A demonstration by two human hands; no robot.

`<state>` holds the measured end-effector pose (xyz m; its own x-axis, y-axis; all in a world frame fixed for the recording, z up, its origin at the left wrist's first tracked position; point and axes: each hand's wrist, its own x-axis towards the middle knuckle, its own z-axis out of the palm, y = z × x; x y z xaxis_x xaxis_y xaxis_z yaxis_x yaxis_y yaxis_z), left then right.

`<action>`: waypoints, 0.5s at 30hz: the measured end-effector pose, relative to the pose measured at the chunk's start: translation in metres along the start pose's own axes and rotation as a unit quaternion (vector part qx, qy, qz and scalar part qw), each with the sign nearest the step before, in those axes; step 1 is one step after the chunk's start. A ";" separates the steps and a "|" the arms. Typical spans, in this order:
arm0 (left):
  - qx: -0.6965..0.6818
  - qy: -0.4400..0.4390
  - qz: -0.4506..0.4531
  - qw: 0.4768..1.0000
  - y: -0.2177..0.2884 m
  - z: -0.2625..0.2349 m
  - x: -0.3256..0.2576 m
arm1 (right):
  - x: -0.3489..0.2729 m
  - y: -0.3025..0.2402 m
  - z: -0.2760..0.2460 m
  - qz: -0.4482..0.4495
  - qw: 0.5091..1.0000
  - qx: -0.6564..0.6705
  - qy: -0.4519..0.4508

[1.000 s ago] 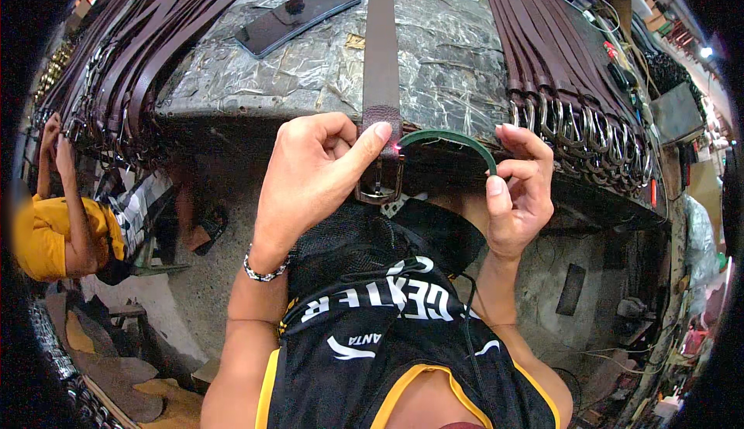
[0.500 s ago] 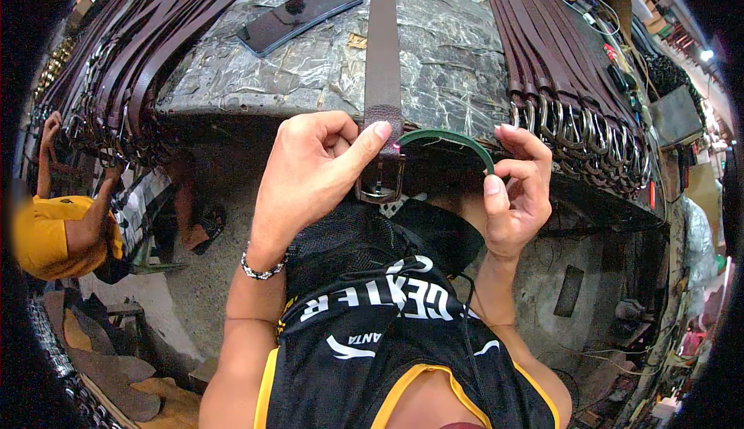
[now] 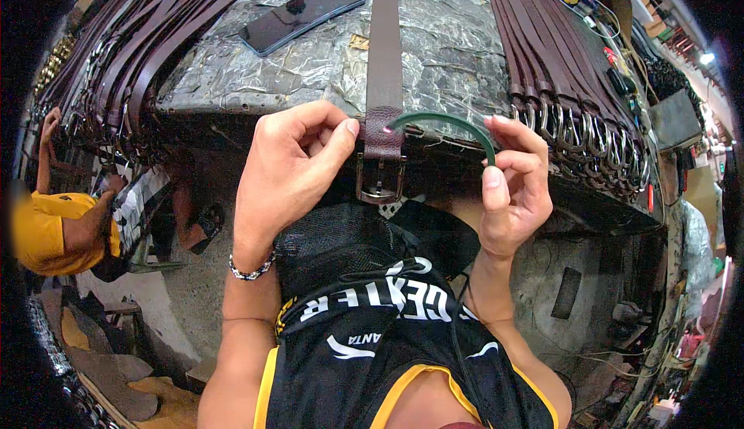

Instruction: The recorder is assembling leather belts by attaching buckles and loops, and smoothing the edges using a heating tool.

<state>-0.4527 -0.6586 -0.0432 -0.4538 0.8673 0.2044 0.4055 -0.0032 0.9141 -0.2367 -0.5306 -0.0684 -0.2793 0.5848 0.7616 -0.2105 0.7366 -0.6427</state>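
A dark brown leather belt [image 3: 384, 49] lies lengthwise over the worktop, its metal buckle [image 3: 380, 181] hanging past the front edge. Just left of the belt's folded end, my left hand [image 3: 287, 177] is closed, thumb against curled fingers; whatever it pinches there is hidden. My right hand [image 3: 515, 185] holds a thin green strip [image 3: 457, 121] between thumb and fingers. The strip arches leftward, and its free tip, with a small pink spot, is over the belt's folded end above the buckle. A small metal piece [image 3: 415, 129] sticks out at the belt's right edge.
Brown belts with buckles hang over the edge in a left bunch [image 3: 147, 65] and a right bunch [image 3: 542, 49]. A dark phone [image 3: 302, 17] lies on the rough, scuffed worktop [image 3: 256, 80]. At far left, another person in a yellow shirt [image 3: 62, 231] works.
My left thumb has come off the belt, and that hand has shifted slightly left. The green strip's tip has moved from the belt's right edge up and left onto its folded end.
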 end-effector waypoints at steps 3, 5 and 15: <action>-0.012 0.006 -0.012 1.000 -0.001 -0.002 -0.001 | 0.007 0.001 0.010 -0.013 1.000 -0.003 -0.008; -0.012 0.010 -0.011 1.000 -0.002 -0.004 -0.001 | 0.007 0.004 0.015 -0.006 0.999 -0.030 -0.016; 0.026 -0.001 0.006 1.000 0.001 -0.009 -0.001 | 0.006 0.005 0.016 -0.009 0.998 -0.057 -0.016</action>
<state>-0.4591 -0.6640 -0.0389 -0.4480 0.8681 0.2139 0.4505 0.0126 0.8927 -0.2546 -0.5292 -0.0686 -0.3073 0.5608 0.7688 -0.1091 0.7818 -0.6139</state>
